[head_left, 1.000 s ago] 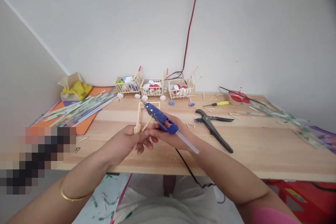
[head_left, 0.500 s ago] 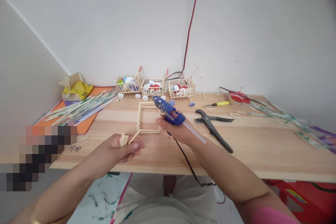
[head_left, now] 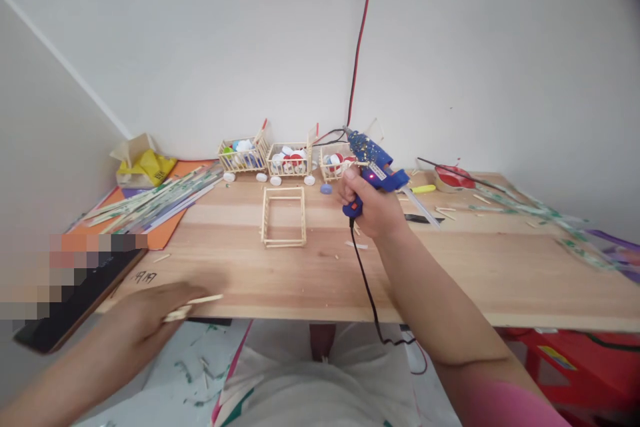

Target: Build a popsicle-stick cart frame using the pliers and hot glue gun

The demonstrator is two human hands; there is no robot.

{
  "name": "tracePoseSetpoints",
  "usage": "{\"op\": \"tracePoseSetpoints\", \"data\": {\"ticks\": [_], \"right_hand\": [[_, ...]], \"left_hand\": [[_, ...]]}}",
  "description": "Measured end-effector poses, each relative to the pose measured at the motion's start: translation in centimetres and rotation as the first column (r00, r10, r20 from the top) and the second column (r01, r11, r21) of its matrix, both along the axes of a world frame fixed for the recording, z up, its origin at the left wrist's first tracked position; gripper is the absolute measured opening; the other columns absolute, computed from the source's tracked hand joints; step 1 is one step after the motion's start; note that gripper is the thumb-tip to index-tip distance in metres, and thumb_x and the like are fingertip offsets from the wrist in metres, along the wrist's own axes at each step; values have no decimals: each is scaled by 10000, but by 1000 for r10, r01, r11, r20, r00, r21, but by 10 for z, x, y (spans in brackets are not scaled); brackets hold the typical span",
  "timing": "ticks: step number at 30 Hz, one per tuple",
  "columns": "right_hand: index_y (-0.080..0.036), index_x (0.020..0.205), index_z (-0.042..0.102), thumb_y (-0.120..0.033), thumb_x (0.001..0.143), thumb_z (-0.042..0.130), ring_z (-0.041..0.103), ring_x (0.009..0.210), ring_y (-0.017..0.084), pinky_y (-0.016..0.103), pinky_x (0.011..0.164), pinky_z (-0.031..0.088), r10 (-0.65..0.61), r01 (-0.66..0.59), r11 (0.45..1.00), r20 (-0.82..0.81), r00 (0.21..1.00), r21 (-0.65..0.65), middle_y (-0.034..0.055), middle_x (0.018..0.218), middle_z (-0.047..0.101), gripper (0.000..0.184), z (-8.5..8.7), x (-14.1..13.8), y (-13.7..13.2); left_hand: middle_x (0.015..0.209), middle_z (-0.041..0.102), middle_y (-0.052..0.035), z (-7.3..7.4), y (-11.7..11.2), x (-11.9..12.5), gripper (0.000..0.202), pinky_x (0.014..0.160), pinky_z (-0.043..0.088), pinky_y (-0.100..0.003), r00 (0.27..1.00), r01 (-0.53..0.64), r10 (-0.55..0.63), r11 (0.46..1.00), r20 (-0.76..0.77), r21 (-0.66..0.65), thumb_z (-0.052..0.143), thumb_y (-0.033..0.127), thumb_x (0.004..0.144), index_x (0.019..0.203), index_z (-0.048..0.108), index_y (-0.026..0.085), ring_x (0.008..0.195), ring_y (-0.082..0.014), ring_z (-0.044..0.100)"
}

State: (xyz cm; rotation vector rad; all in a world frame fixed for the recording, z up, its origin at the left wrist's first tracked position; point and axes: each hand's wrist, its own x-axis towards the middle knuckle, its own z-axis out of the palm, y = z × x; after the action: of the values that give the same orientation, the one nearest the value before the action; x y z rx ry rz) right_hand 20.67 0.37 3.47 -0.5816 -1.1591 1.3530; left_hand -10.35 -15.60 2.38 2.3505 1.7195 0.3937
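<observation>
My left hand [head_left: 150,305], low at the table's front edge, is closed around several short wooden sticks [head_left: 213,298] that poke out past the fingers. Raised over the table, my right hand [head_left: 380,210] grips the handle of a blue hot glue gun [head_left: 369,152]. A red light glows on the gun, and a clear glue stick [head_left: 423,205] comes out of its back end. Between the hands, a rectangular frame of wooden sticks [head_left: 284,241] lies on the table, touched by neither hand.
Small stick carts [head_left: 243,159] filled with bottle caps line the wall; the gun partly covers the rightmost. Bundled sticks [head_left: 160,203] lie on orange sheets at left. A yellow-handled tool [head_left: 424,189] and a red-and-white container [head_left: 455,178] are at right. The gun's black cord [head_left: 367,287] hangs over the front edge.
The glue gun in my right hand has moved up and right, away from the frame. My left hand has dropped left toward the table edge with its sticks. The pliers are now mostly hidden.
</observation>
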Motion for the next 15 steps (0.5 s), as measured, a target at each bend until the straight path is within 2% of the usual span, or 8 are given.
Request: {"op": "tracePoseSetpoints", "data": {"ticks": [3, 5, 8, 10, 12, 15], "right_hand": [[-210, 629, 388, -389, 695, 718, 319, 465, 62, 222, 466, 284, -5, 5, 1000, -7, 1000, -27, -80, 537, 339, 381, -4, 0, 4], [-208, 620, 384, -390, 703, 712, 324, 468, 64, 225, 471, 290, -7, 7, 1000, 15, 1000, -27, -80, 526, 342, 385, -7, 0, 6], [-204, 603, 379, -392, 720, 697, 330, 470, 65, 226, 479, 301, 7, -6, 1000, 30, 1000, -19, -80, 509, 347, 387, -9, 0, 6], [-203, 601, 384, -400, 716, 695, 332, 464, 62, 224, 478, 304, 17, -17, 1000, 38, 999, -17, -81, 503, 355, 386, -9, 0, 5], [-204, 613, 402, -410, 711, 693, 337, 459, 60, 222, 477, 306, 25, -24, 1000, 58, 998, -11, -83, 502, 367, 370, -9, 0, 4], [-203, 622, 420, -410, 722, 677, 355, 463, 60, 221, 486, 322, 15, -17, 1000, 95, 995, 13, -83, 500, 381, 345, -9, 0, 4]], "left_hand": [[1043, 723, -16, -2, 29, 47, 344, 807, 520, -234, 990, 139, -137, 989, 37, -58, 395, 364, 877, 1000, 698, 260, 928, -182, 677], [1068, 713, -40, -13, 46, 76, 346, 838, 508, -271, 987, 158, -158, 985, 6, -71, 392, 338, 889, 1066, 670, 233, 965, -193, 663], [1090, 699, -67, -29, 66, 109, 358, 825, 504, -342, 975, 155, -164, 985, -147, -72, 447, 213, 827, 1144, 615, 225, 991, -243, 651], [1045, 709, -81, -34, 75, 124, 384, 766, 508, -365, 954, 136, -159, 985, -253, -105, 461, 142, 770, 1117, 606, 221, 945, -269, 661], [943, 722, -102, -36, 79, 132, 331, 700, 502, -363, 932, 92, -140, 984, -335, -154, 457, 116, 738, 1014, 621, 196, 865, -282, 674], [845, 716, -113, -34, 73, 126, 225, 680, 486, -345, 929, 68, -142, 973, -342, -219, 468, 145, 733, 890, 626, 183, 814, -278, 671]]}}
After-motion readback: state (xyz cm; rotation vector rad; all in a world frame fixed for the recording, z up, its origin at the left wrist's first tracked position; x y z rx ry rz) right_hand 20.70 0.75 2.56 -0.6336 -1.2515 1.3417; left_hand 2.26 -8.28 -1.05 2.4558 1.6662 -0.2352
